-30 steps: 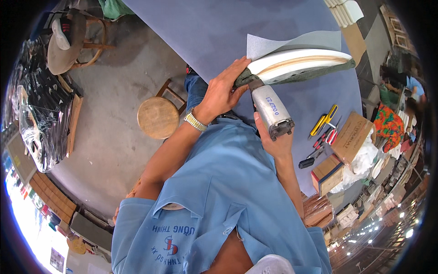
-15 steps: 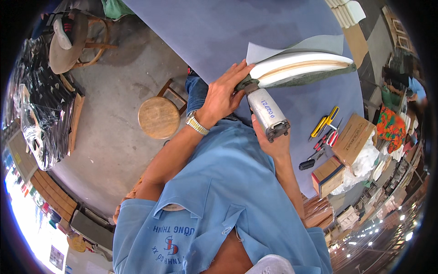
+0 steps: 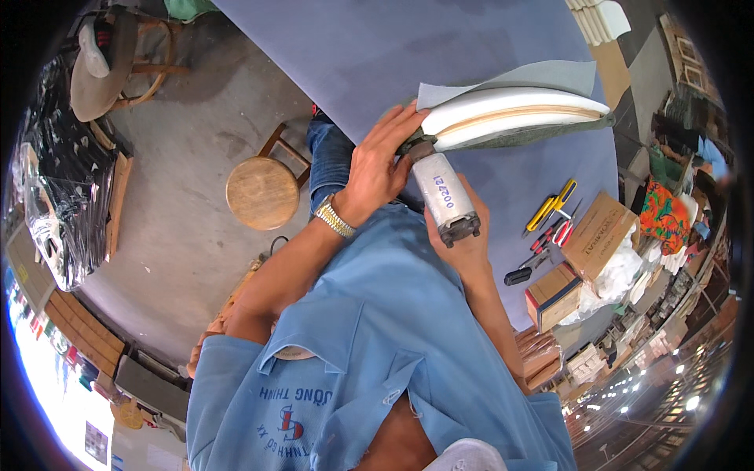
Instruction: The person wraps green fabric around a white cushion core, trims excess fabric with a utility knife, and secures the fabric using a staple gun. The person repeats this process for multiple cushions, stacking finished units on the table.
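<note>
My right hand [image 3: 466, 245] is wrapped round a silver pneumatic staple gun [image 3: 444, 192], partly behind its body. The gun's dark nose meets the near left end of a curved seat pad [image 3: 479, 106]. White foam shows along the pad's edges, with a pale wooden strip between. My left hand [image 3: 375, 165] pinches dark green fabric [image 3: 534, 136] at that same end, its fingers laid along the pad's corner. Most of this fabric lies under the pad, and a thin grey sheet [image 3: 526, 77] stands up along the far side. The gun's trigger is hidden.
The pad rests on a blue-grey tabletop [image 3: 338, 47]. To the right lie a yellow cutter [image 3: 550, 208], scissors [image 3: 563, 231] and a black-handled tool [image 3: 518, 275], beside a cardboard box [image 3: 601, 235]. A round wooden stool [image 3: 263, 193] stands on the floor to the left.
The whole view has shifted slightly. The staple gun's body has swung a little more upright, its nose still at the pad's end. Both hands keep their grip.
</note>
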`<state>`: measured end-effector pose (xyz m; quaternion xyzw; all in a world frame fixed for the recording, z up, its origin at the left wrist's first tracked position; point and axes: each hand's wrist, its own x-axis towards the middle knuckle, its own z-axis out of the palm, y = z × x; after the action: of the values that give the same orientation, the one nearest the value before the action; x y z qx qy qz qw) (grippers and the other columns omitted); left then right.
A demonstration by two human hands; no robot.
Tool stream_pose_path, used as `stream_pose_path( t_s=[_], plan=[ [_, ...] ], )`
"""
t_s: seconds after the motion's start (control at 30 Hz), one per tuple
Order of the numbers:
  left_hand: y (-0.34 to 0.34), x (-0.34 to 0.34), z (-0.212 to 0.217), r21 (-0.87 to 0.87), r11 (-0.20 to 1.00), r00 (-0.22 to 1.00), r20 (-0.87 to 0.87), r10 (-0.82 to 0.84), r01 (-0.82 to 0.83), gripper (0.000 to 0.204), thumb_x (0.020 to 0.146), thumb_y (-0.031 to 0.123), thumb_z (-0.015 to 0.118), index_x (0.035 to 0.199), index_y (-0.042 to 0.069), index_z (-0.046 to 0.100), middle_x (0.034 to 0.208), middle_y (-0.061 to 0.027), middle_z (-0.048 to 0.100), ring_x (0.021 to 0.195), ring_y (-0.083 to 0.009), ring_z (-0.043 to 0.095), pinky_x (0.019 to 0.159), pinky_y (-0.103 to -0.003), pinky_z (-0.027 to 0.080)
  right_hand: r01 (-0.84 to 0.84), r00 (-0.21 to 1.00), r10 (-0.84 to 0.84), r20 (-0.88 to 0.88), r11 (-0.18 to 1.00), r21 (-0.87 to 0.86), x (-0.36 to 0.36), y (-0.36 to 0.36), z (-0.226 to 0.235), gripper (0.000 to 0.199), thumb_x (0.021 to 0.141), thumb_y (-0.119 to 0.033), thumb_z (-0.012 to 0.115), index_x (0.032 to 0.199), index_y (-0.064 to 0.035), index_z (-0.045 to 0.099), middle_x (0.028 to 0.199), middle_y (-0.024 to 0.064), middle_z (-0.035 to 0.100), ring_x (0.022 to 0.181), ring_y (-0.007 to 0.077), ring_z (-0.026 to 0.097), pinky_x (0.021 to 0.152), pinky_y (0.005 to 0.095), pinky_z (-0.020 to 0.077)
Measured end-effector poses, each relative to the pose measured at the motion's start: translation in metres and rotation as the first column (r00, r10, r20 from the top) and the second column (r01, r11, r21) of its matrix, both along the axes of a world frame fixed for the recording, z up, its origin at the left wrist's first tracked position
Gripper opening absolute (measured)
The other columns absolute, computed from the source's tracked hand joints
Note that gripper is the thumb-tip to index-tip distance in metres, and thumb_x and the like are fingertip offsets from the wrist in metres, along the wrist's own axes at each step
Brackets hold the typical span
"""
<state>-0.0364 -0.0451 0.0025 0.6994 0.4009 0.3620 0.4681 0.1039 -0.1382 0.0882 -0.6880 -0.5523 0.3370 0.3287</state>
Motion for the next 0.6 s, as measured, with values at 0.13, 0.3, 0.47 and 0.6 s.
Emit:
stream_pose_path(
  t_s=[0.13,0.3,0.47,0.6],
  plan=[
    [0.005,-0.004,0.006,0.013,0.999,0.999,-0.011,-0.053,0.053,0.079,0.074,-0.008,0.075,0.147,0.011,0.054,0.149,-0.0175,0.055,0.14,-0.0393,0.05,0.114,-0.045,0.047,0.022,0.999,-0.023,-0.037,0.999,-0.024,0.011,-0.012,-0.015,0.044,0.076,-0.01,0.08,0.115,0.002,0.064,0.106,0.0178,0.069,0.086,0.037,0.068,0.078,0.0375,0.0546],
    [0.005,-0.002,-0.006,0.038,0.999,1.0,-0.006,-0.025,0.025,0.073,0.082,0.007,0.081,0.149,0.009,0.051,0.144,-0.022,0.058,0.13,-0.0374,0.06,0.107,-0.042,0.052,0.253,0.964,-0.266,-0.029,0.943,-0.215,0.016,-0.039,0.009,0.036,0.083,-0.015,0.082,0.11,0.0022,0.066,0.1,0.0152,0.071,0.087,0.0247,0.069,0.077,0.0334,0.0535],
    [0.015,0.001,-0.01,-0.062,0.998,0.999,-0.024,-0.033,0.031,0.074,0.085,0.025,0.085,0.148,0.006,0.051,0.135,-0.0223,0.064,0.117,-0.0365,0.068,0.097,-0.041,0.056,0.543,0.84,-0.528,0.128,0.815,-0.203,0.079,-0.093,-0.057,0.041,0.084,-0.016,0.083,0.115,0.0029,0.065,0.108,0.0175,0.071,0.098,0.0256,0.068,0.085,0.0365,0.0532],
    [0.014,-0.001,-0.004,0.013,0.999,0.999,-0.012,-0.046,0.046,0.078,0.079,0.015,0.087,0.149,0.011,0.052,0.135,-0.0216,0.064,0.119,-0.0378,0.066,0.1,-0.042,0.055,0.563,0.745,-0.522,0.416,0.826,0.029,0.131,-0.118,-0.131,0.054,0.084,-0.013,0.081,0.131,0.0034,0.06,0.134,0.0225,0.059,0.12,0.0315,0.059,0.097,0.0405,0.05]
  ],
)
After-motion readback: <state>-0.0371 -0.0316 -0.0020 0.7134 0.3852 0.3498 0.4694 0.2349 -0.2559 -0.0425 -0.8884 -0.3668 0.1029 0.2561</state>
